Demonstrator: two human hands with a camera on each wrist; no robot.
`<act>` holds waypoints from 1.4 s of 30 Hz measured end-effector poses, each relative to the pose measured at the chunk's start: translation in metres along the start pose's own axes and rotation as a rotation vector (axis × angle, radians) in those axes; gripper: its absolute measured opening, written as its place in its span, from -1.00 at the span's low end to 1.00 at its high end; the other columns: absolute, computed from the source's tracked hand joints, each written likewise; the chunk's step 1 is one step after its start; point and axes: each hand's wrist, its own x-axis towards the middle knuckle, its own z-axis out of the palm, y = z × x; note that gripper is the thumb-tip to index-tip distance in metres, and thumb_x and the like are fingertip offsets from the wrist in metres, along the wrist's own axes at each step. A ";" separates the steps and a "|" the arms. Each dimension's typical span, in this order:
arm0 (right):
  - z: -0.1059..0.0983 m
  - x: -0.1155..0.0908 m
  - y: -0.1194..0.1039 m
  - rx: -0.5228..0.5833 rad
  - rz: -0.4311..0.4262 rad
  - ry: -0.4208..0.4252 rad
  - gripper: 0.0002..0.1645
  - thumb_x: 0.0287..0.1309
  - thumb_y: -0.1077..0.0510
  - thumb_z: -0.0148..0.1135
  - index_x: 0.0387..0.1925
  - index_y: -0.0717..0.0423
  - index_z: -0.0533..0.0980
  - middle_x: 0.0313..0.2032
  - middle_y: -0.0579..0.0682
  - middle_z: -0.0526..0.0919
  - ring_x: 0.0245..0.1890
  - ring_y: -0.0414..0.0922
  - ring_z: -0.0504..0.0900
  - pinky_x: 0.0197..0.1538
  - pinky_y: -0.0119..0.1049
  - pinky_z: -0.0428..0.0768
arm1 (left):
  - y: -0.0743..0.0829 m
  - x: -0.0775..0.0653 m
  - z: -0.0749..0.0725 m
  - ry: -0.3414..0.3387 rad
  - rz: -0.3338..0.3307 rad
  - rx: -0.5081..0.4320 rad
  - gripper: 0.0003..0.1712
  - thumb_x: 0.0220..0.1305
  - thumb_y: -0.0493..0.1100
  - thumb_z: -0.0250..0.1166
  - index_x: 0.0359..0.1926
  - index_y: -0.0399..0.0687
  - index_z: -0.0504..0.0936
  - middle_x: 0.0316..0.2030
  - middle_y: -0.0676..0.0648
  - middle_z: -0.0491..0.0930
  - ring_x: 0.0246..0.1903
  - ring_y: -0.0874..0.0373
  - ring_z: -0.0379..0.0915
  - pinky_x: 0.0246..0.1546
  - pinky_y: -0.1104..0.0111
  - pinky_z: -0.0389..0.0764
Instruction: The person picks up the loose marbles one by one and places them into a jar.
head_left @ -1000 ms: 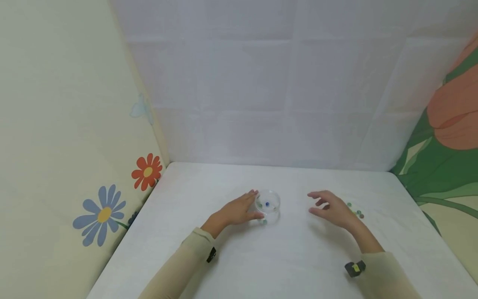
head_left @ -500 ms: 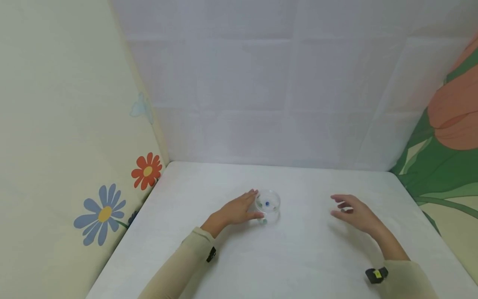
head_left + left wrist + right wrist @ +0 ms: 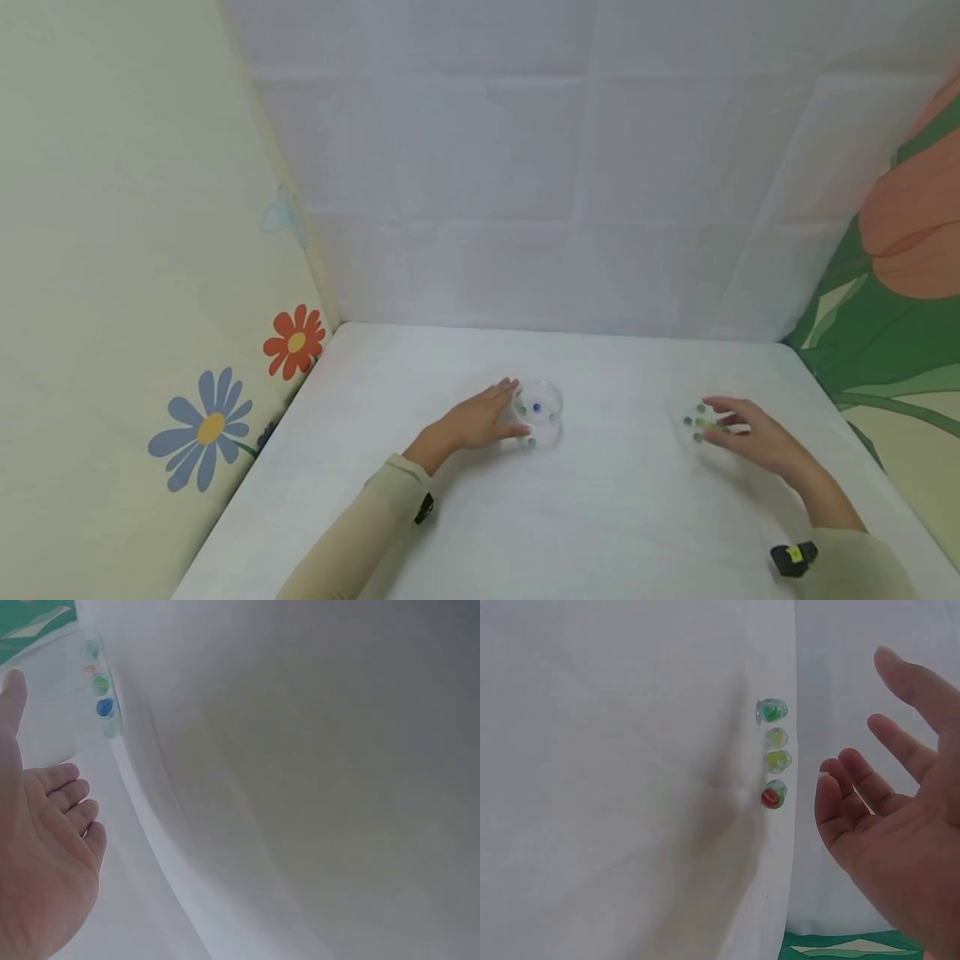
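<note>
My left hand (image 3: 472, 423) holds a clear round container (image 3: 551, 393) on the table, thumb at its near side and fingertips at its far side. Through the wall in the left wrist view, a blue marble (image 3: 105, 706) and a green marble (image 3: 100, 684) show among several at the bottom. Over to the right, my right hand (image 3: 761, 437) hovers at a loose group of marbles, thumb and fingers apart. The right wrist view shows a red marble (image 3: 770, 797), a yellow marble (image 3: 778, 760) and a green marble (image 3: 772, 710) beside the fingers, with nothing in the palm.
A white cloth covers the table (image 3: 585, 517), and a white sheet (image 3: 465, 167) hangs behind it. Flower-printed panels stand at both sides, with a red flower (image 3: 296, 342) on the left one and large green leaves (image 3: 892, 342) on the right.
My right hand has moved to the right, from beyond the container's right side to the loose marbles, uncovering some of them. The left hand and container have stayed in place.
</note>
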 end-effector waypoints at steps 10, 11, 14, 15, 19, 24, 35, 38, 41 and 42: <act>-0.007 -0.003 0.028 0.007 0.127 -0.069 -0.04 0.35 -0.21 0.26 0.52 0.21 0.16 0.33 0.48 0.17 0.21 0.40 0.35 -0.01 0.23 0.57 | 0.000 0.000 0.000 0.006 0.010 -0.013 0.12 0.34 0.52 0.05 0.63 -0.03 -0.06 0.61 -0.15 -0.07 0.59 -0.02 -0.19 0.55 0.08 0.05; -0.008 -0.002 0.031 -0.002 0.121 -0.074 -0.05 0.34 -0.20 0.27 0.51 0.23 0.17 0.33 0.50 0.18 0.20 0.42 0.36 0.00 0.24 0.58 | 0.000 0.000 0.000 0.006 0.009 -0.016 0.12 0.34 0.52 0.05 0.63 -0.03 -0.06 0.61 -0.14 -0.07 0.59 -0.02 -0.18 0.55 0.08 0.05; -0.010 0.001 0.040 -0.030 0.098 -0.096 -0.09 0.35 -0.12 0.29 0.48 0.30 0.20 0.32 0.58 0.19 0.18 0.46 0.39 0.03 0.28 0.56 | -0.001 0.000 0.001 0.008 0.007 -0.013 0.12 0.33 0.52 0.05 0.63 -0.03 -0.05 0.61 -0.13 -0.07 0.59 -0.01 -0.18 0.55 0.09 0.06; -0.011 0.002 0.042 -0.041 0.095 -0.098 -0.10 0.34 -0.11 0.30 0.47 0.32 0.21 0.32 0.59 0.20 0.18 0.47 0.40 0.05 0.29 0.55 | -0.001 0.000 0.001 0.008 0.006 -0.012 0.12 0.33 0.53 0.05 0.63 -0.03 -0.05 0.61 -0.13 -0.07 0.59 -0.01 -0.18 0.55 0.09 0.06; -0.012 0.006 0.051 -0.069 0.099 -0.100 -0.14 0.35 -0.08 0.29 0.43 0.37 0.25 0.32 0.63 0.18 0.19 0.50 0.37 0.13 0.37 0.47 | -0.001 0.000 0.002 0.009 0.003 -0.006 0.13 0.33 0.53 0.05 0.63 -0.03 -0.05 0.61 -0.12 -0.07 0.59 0.00 -0.18 0.55 0.10 0.06; -0.011 0.010 0.061 -0.097 0.104 -0.077 -0.17 0.33 -0.08 0.31 0.39 0.38 0.31 0.30 0.60 0.23 0.17 0.46 0.39 0.13 0.36 0.45 | 0.000 0.000 0.001 0.011 0.004 -0.002 0.13 0.33 0.53 0.05 0.63 -0.03 -0.05 0.60 -0.12 -0.06 0.59 0.00 -0.18 0.55 0.10 0.06; -0.008 0.017 0.066 -0.118 0.149 -0.047 -0.30 0.28 -0.01 0.35 0.29 0.34 0.45 0.26 0.51 0.34 0.11 0.34 0.43 0.09 0.28 0.47 | 0.001 -0.001 -0.001 0.008 0.006 -0.003 0.12 0.33 0.52 0.06 0.62 -0.04 -0.04 0.60 -0.13 -0.06 0.59 -0.01 -0.18 0.55 0.10 0.05; -0.007 0.018 0.063 -0.122 0.159 -0.037 -0.34 0.27 0.01 0.35 0.25 0.35 0.48 0.25 0.51 0.38 0.10 0.35 0.45 0.09 0.28 0.49 | 0.000 0.000 0.000 0.008 0.001 0.003 0.13 0.33 0.53 0.04 0.63 -0.03 -0.05 0.61 -0.11 -0.07 0.59 0.01 -0.18 0.55 0.11 0.05; -0.006 0.018 0.060 -0.128 0.166 -0.015 -0.38 0.26 0.02 0.36 0.19 0.36 0.52 0.22 0.50 0.44 0.10 0.36 0.48 0.08 0.27 0.51 | -0.001 0.001 0.002 0.008 -0.001 0.000 0.13 0.33 0.53 0.03 0.63 -0.04 -0.05 0.61 -0.11 -0.07 0.59 0.01 -0.18 0.55 0.10 0.05; -0.005 0.019 0.060 -0.128 0.173 -0.006 -0.40 0.26 0.03 0.36 0.18 0.36 0.53 0.21 0.50 0.46 0.10 0.36 0.49 0.08 0.27 0.51 | -0.001 0.001 0.002 0.008 -0.002 -0.001 0.13 0.33 0.54 0.03 0.63 -0.03 -0.05 0.61 -0.11 -0.07 0.59 0.01 -0.18 0.55 0.10 0.05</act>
